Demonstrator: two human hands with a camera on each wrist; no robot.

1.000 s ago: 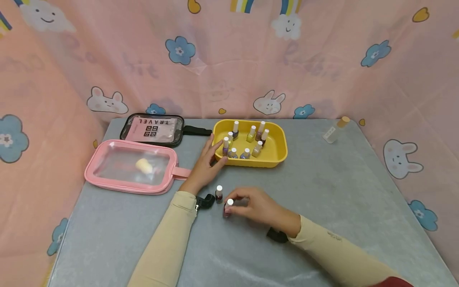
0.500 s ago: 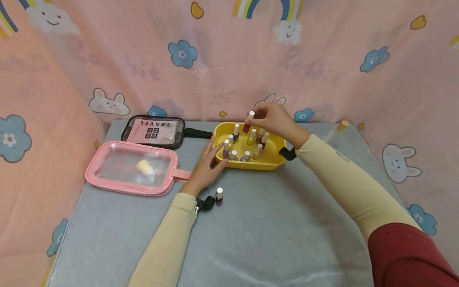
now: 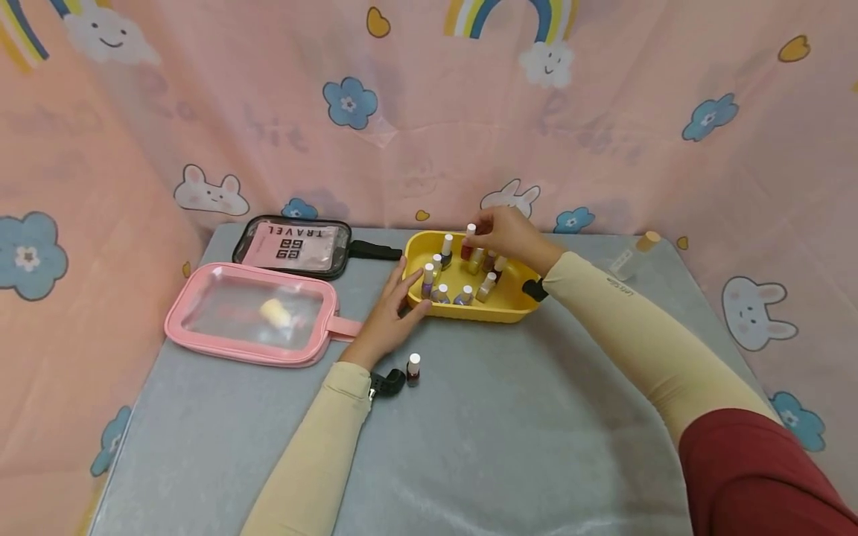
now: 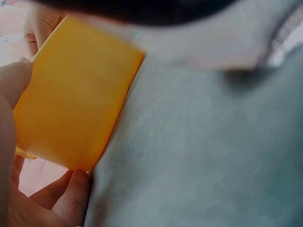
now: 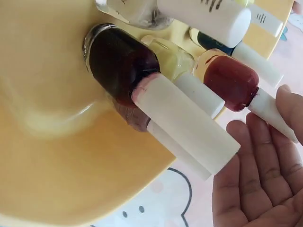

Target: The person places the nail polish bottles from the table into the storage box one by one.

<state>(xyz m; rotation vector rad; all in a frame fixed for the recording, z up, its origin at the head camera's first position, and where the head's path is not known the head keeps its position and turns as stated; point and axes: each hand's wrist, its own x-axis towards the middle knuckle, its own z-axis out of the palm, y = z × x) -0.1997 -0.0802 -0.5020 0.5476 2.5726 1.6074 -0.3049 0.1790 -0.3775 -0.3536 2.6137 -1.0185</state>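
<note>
My right hand (image 3: 512, 234) pinches the white cap of a red nail polish bottle (image 5: 229, 80) between thumb and fingers. That bottle stands low inside the yellow basket (image 3: 479, 316), toward its back wall. Around it in the basket are several other nail polish bottles, among them a purple one (image 3: 427, 285) and a very dark one (image 5: 123, 61). My left hand (image 3: 392, 320) holds the basket's left end, with the thumb at the near rim and the fingertips at the end wall. On the table near my left wrist, one dark nail polish bottle (image 3: 413, 374) stands upright.
To the left lies a clear pouch with pink edging (image 3: 251, 353), and behind it a black-edged travel pouch (image 3: 291, 246). A clear bottle with a tan cap (image 3: 630, 259) is at the back right. A patterned pink cloth (image 3: 415, 134) hangs behind the table.
My right hand has carried the red nail polish bottle from the table up over the basket, then lowered it inside. My left hand keeps its place at the basket.
</note>
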